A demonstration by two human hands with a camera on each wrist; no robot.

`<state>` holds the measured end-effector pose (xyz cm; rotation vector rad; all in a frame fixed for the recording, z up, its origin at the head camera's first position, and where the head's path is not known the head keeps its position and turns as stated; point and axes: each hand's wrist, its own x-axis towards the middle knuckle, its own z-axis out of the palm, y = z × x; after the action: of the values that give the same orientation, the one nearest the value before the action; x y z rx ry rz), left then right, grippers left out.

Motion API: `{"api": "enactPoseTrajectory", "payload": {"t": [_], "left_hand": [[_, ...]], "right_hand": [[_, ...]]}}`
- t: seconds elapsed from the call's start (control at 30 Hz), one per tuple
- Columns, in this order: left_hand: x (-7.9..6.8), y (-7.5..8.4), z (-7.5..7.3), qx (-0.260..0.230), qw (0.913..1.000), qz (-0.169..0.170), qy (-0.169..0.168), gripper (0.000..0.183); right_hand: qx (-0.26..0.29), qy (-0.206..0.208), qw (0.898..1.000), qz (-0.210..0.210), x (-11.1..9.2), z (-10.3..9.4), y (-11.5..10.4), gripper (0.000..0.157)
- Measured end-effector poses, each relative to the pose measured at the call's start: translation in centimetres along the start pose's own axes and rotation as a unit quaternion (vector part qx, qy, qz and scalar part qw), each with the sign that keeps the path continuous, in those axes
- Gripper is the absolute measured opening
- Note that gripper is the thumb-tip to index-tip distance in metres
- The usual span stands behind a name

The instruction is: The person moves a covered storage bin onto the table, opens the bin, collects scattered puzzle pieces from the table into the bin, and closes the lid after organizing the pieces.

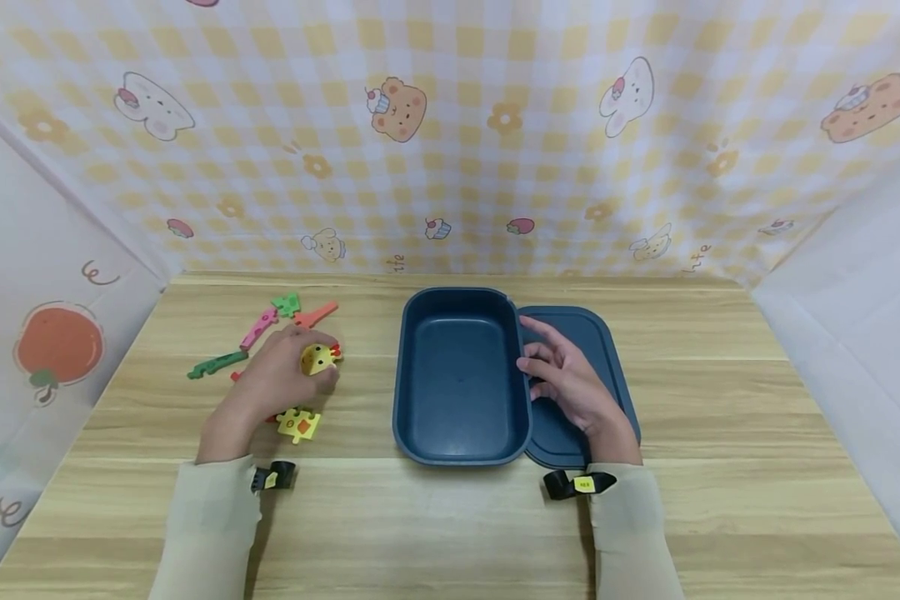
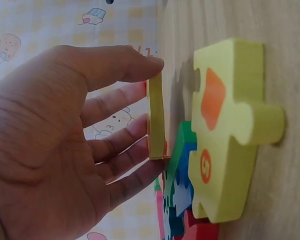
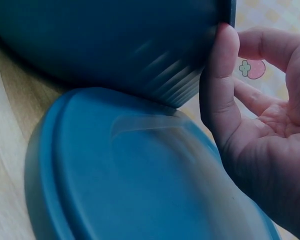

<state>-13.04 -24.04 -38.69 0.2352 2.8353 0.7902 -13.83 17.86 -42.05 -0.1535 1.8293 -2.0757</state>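
Note:
My left hand (image 1: 285, 379) holds a yellow puzzle piece with a chick's face (image 1: 319, 358) by its edges, thumb on one side and fingers on the other. In the left wrist view that piece (image 2: 156, 117) shows edge-on, raised off the table. Close by lies another yellow puzzle piece (image 2: 222, 130) with an orange patch and a number 5. My right hand (image 1: 570, 379) pinches the right rim of a dark blue rectangular box (image 1: 461, 392), with fingers against its outer wall. Nothing lies inside the box. The blue lid (image 3: 135, 165) lies under this hand, beside the box.
Several puzzle pieces lie around my left hand: a dark green strip (image 1: 217, 365), a pink one (image 1: 258, 327), a green one (image 1: 287, 304) and an orange one (image 1: 317, 314). A patterned curtain (image 1: 450, 150) hangs behind the wooden table (image 1: 450, 533).

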Motion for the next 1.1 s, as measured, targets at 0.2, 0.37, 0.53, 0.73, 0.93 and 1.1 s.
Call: {"api": "enactPoseTrajectory", "payload": {"t": [0.2,0.37,0.53,0.73,0.93,1.1], "left_hand": [[0.1,0.1,-0.1,0.001,1.0000,0.000,0.008,0.046],[0.4,0.2,-0.2,0.011,0.9997,0.008,0.020,0.045],[0.5,0.3,-0.1,0.011,0.9995,0.013,0.025,0.045],[0.5,0.5,0.1,-0.006,0.9992,0.023,0.032,0.043],[0.5,0.8,0.1,-0.019,0.9976,0.051,0.043,0.042],[0.4,1.4,0.0,-0.017,0.9969,0.064,0.044,0.042]], "right_hand": [[0.004,-0.001,1.000,0.000,0.0,0.0,0.2,0.071],[0.006,-0.003,1.000,-0.003,0.0,0.0,0.3,0.071],[0.007,-0.004,1.000,-0.006,0.1,0.0,0.2,0.071],[0.011,-0.001,1.000,0.001,0.1,0.0,0.2,0.072],[0.011,0.002,1.000,0.002,0.0,0.1,0.0,0.072],[0.008,0.001,1.000,0.005,0.0,0.1,-0.1,0.071]]}}
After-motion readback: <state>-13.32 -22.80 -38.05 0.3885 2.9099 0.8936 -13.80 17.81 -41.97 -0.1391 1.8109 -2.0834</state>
